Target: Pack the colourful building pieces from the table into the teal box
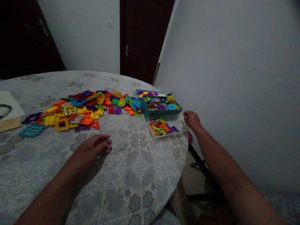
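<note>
Head camera shows me both hands at the round table [126,175]. My left hand [92,148] rests near the cloth, its fingers loosely bent and a little apart from the thumb, with nothing held that I can see. Beyond these fingers, and toward their left, spreads the big pile of plastic toy pieces [93,101], in many colours, not touched by them. My right hand [192,119] is past the table's edge, its fingers curled together beside the end of the clear tray [151,131]; I cannot tell whether they pinch it. The tray lies to the left of these fingers, with some small toys [161,126] inside. Further from them, just behind the tray, stands the green box [164,113], filled with similar pieces.
</note>
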Demonstrator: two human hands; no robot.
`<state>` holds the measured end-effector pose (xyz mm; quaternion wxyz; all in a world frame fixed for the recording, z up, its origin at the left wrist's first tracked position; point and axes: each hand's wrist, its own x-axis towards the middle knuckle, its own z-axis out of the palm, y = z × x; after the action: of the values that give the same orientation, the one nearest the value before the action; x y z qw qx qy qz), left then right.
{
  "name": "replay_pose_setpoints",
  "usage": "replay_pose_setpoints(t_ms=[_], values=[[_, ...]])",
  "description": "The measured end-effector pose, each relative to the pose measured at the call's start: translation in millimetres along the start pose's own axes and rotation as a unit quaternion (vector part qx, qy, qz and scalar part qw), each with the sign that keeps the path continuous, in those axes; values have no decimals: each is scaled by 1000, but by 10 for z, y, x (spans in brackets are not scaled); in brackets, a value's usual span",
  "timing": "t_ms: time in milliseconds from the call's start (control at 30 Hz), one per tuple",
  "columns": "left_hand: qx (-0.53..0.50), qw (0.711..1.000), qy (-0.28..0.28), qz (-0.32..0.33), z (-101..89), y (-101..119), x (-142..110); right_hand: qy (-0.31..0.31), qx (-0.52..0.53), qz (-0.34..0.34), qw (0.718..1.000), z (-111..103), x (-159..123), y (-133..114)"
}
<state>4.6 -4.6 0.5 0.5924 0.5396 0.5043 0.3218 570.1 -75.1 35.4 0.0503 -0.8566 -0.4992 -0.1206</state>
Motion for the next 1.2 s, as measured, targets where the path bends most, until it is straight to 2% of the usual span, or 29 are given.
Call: replay_pose_setpoints(t_ms=[167, 333, 467, 567, 633, 700, 767, 833, 900, 933, 1000, 1067, 1200], values=[[10, 1000, -6, 9, 32, 45, -25, -37, 7, -23, 999, 31, -171, -101], [19, 1000, -8, 14, 21, 16, -4, -60, 10, -4, 998, 44, -179, -171], [14, 1000, -13, 19, 16, -11, -3, -33, 20, 3, 999, -143, -249, -230], [15, 1000, -9, 15, 47, 12, -40, 53, 84, -21, 995, -384, -502, -452], [12, 1000, 0, 15, 80, 40, -66, 123, 170, -52, 976, -565, -776, -735], [3, 1000, 3, 11, 108, 61, -81, 126, 254, -112, 952, -733, -1094, -1119], [-10, 1000, 9, 13, 119, 67, -88, 82, 333, -202, 917, -849, -1386, -1579], [0, 999, 31, 24, 106, 58, -91, 8, 378, -291, 879, -868, -1573, -2074], [41, 995, 75, 50, 63, 43, -89, -54, 387, -366, 845, -773, -1598, -2554], [66, 990, 105, 69, 31, 36, -86, -63, 381, -388, 837, -689, -1548, -2773], [109, 974, 166, 105, -47, 28, -76, -52, 357, -395, 845, -483, -1349, -3152], [134, 957, 223, 130, -131, 29, -61, -33, 336, -374, 864, -272, -1086, -3449], [130, 933, 304, 139, -252, 37, -31, 8, 308, -284, 908, 72, -707, -3837]])
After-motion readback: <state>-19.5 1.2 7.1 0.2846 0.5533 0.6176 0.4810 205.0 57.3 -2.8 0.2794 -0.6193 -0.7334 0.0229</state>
